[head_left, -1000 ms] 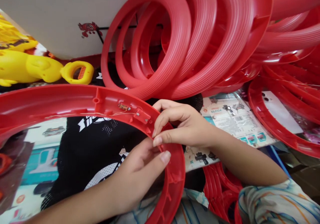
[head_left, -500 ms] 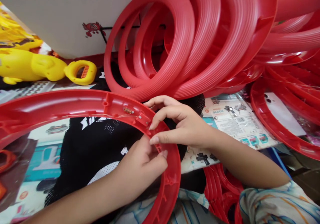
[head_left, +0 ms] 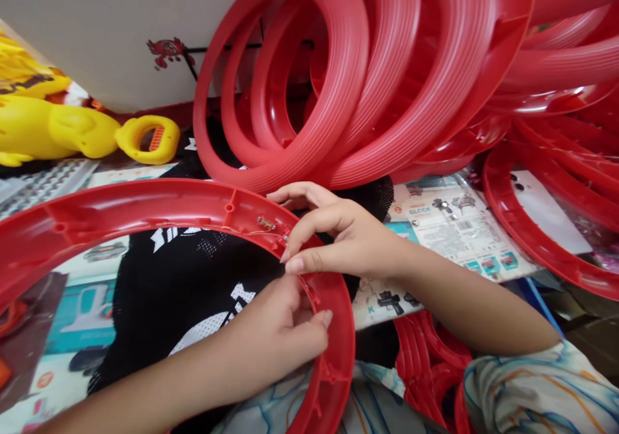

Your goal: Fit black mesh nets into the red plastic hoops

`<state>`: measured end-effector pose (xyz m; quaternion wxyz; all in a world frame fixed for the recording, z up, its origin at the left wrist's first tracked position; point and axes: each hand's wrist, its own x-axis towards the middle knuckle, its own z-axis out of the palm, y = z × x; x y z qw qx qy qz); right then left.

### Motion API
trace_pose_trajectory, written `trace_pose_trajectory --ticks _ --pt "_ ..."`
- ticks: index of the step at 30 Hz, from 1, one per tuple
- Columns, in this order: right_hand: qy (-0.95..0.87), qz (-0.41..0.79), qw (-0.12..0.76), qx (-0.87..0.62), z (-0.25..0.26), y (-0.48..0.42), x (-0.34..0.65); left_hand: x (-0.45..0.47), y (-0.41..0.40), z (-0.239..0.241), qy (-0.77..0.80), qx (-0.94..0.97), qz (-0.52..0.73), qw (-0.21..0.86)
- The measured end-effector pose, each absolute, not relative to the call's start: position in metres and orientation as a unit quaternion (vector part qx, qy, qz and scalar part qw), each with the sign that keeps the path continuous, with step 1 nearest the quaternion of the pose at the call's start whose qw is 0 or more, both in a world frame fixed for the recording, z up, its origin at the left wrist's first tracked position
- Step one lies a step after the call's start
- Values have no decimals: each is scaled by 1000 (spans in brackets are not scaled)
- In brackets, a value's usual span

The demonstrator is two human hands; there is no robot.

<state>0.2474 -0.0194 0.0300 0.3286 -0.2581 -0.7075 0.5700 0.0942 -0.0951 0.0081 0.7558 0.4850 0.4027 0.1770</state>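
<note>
A red plastic half-ring shell (head_left: 184,202) lies with its hollow, ribbed side up. Inside its channel sit a small spring-like metal part (head_left: 265,224) and a thin wire (head_left: 242,231) along the inner rim. From the lower left, my left hand (head_left: 285,331) grips the ring's inner edge, its thumb over the channel and its other fingers hidden beneath. My right hand (head_left: 333,234) reaches over the outer rim, thumb and forefinger pinched at the inner edge where the wire leads. Its fingertips cover what lies between them.
Several red rings (head_left: 358,86) lean behind the hands. More red shells (head_left: 503,221) are stacked at the right. A yellow toy (head_left: 87,128) with a ring handle lies at the left. Black cloth (head_left: 159,292) and printed card (head_left: 449,221) cover the table. Red parts (head_left: 425,363) sit below the right forearm.
The ring has turned slightly clockwise, carrying the spring-like part right and nearer my right fingertips. Both hands keep their hold on nearly the same spot. The whole view has shifted slightly.
</note>
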Motion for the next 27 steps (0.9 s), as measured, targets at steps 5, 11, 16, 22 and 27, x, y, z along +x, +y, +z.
trace_pose_trajectory --ticks 5,11,16,22,27 --pt "-680 610 304 -271 31 -18 247 93 -94 10 410 499 147 749" --pt "-673 606 347 -244 28 -19 249 97 -92 19 367 471 189 779" --pt "-679 586 379 -228 27 -19 249 99 -97 17 355 441 227 792" --pt "-666 576 425 -211 24 -19 249 102 -99 8 307 361 307 825" --pt "-620 586 463 -240 22 -19 245 97 -96 8 308 338 304 836"
